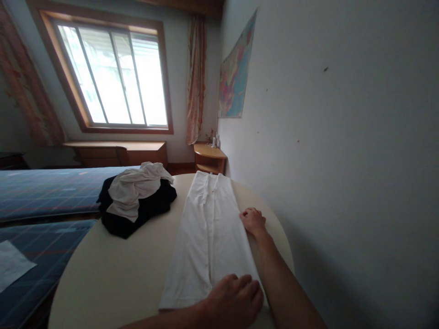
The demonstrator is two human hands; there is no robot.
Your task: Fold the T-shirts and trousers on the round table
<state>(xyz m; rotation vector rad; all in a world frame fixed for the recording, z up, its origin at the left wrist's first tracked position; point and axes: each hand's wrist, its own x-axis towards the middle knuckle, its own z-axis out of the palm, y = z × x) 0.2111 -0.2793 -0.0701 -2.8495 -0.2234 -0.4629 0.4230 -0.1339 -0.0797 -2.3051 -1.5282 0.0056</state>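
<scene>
A pair of white trousers [195, 228] lies lengthwise on a round cream table [130, 274], waist end away from me and hems close by. My left hand [236, 297] reaches across the near end, its fingers curled over the right-hand corner by the hem. Farther up, my right hand [253, 220] has its bent fingers on the right side edge of the cloth. Both hands look closed on the fabric, though the fingertips and thumbs are partly hidden.
A crumpled heap of white cloth [132, 189] over black cloth [151, 208] sits at the table's far left. Plaid-covered beds [51, 192] stand left, with a white sheet [13, 262] on the nearer one. A wall [325, 183] runs close along the right.
</scene>
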